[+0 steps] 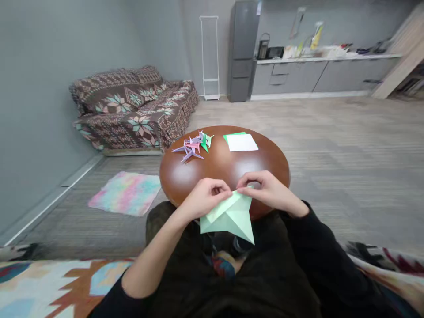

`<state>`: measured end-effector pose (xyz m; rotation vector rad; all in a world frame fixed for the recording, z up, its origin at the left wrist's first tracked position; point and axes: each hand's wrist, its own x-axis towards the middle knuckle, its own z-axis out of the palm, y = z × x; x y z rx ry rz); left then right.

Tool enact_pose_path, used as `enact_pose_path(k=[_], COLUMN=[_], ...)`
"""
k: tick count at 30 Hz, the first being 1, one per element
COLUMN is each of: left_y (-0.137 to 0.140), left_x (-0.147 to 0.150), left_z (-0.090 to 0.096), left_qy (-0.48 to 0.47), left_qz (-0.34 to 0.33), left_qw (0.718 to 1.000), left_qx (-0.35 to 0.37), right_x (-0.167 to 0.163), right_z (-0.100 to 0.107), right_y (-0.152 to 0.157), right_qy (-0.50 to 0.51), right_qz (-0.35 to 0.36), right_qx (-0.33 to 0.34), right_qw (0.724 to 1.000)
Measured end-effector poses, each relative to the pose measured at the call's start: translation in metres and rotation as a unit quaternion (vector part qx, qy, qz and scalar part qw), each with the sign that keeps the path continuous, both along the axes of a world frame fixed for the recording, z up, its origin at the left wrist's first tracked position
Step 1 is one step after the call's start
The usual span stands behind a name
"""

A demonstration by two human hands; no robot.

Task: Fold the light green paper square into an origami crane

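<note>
A pale green sheet of folded paper (228,216) hangs between my hands, over my lap at the near edge of the round brown table (218,165). Creases run across it, and its lower corners point down and outward. My left hand (212,196) pinches the upper edge between thumb and fingers. Close beside it, my right hand (261,187) pinches the same edge near the upper right corner. The fingertips of both hands nearly meet.
Several folded paper figures (192,146) in purple, pink and green lie at the table's left. A white sheet (243,142) rests on green paper (227,138) at the back right. Beyond are a covered sofa (132,106), a pastel mat (127,193) and a grey fridge (244,48).
</note>
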<state>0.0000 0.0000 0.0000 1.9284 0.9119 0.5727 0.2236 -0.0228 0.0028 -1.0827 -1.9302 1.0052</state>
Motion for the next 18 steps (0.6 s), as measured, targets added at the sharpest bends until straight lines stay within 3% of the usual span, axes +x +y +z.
enact_pose_path(k=[11, 18], left_y=[-0.002, 0.0007], left_x=[0.0057, 0.0045], left_z=[0.0001, 0.0001], left_qy=[0.022, -0.021], left_qz=[-0.02, -0.009], left_qw=[0.999, 1.0], left_qx=[0.014, 0.0], right_x=[0.0012, 0.0073], right_z=[-0.0069, -0.0016], right_y=[0.001, -0.0015], right_qy=[-0.031, -0.024], right_qz=[0.053, 0.011], right_qx=[-0.039, -0.026], right_qw=[0.997, 0.999])
